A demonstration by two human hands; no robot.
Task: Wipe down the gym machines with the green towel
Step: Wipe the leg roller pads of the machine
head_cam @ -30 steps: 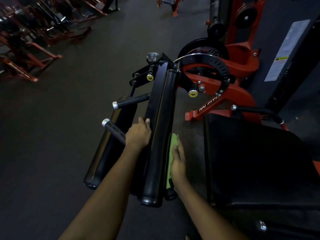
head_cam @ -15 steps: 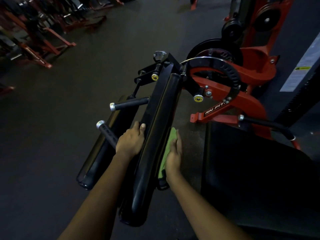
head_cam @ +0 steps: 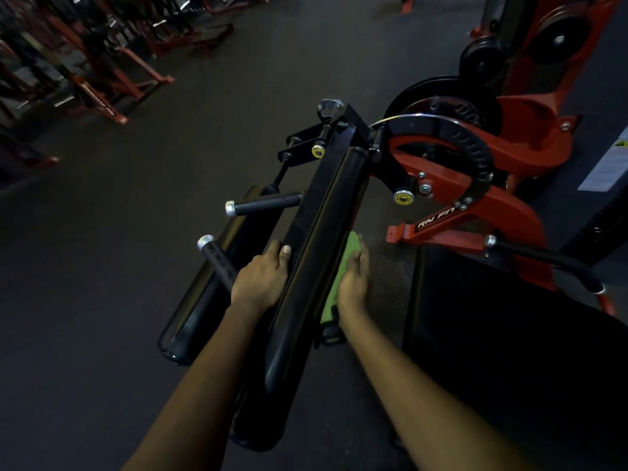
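A long black padded roller of a red and black gym machine runs from the middle down toward me. My right hand presses the green towel flat against the roller's right side, fingers straight. My left hand grips the frame on the roller's left side, thumb on top and fingers curled out of sight. A second black roller lies further left, below two black handle bars.
The machine's black seat pad fills the lower right. A black handle sticks out above it. Red machine frames stand at the far upper left. Dark rubber floor spreads to the left.
My right hand and the towel have slid a little further up the roller's right side. My left hand keeps its hold. The camera has drifted, bringing the roller closer.
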